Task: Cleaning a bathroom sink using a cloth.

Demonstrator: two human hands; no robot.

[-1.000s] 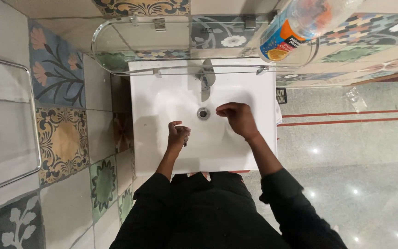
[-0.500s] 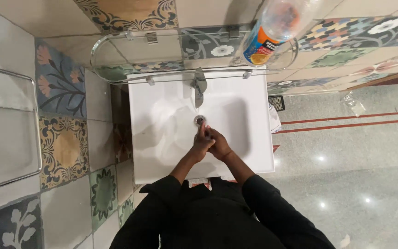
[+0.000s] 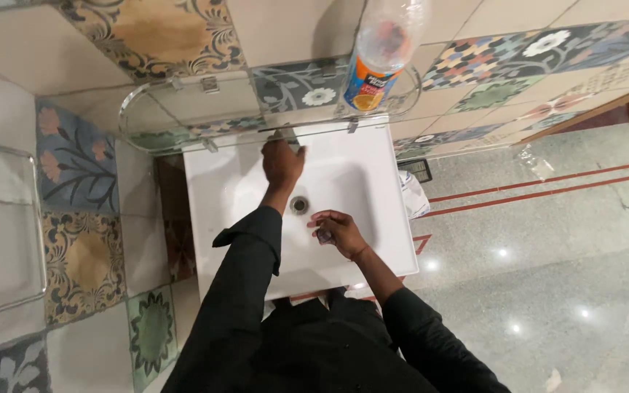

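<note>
- My left hand (image 3: 282, 161) is stretched to the back of the white sink (image 3: 373, 240), closed over the tap (image 3: 279, 137) (mostly hidden under my fingers).
- My right hand (image 3: 335, 229) hovers over the basin just right of the drain (image 3: 299, 204), fingers loosely curled; can't tell if it's holding anything.
- A clear plastic bottle (image 3: 380, 54) with an orange-and-blue label stands on the glass shelf (image 3: 183, 109), right end, above the sink.
</note>
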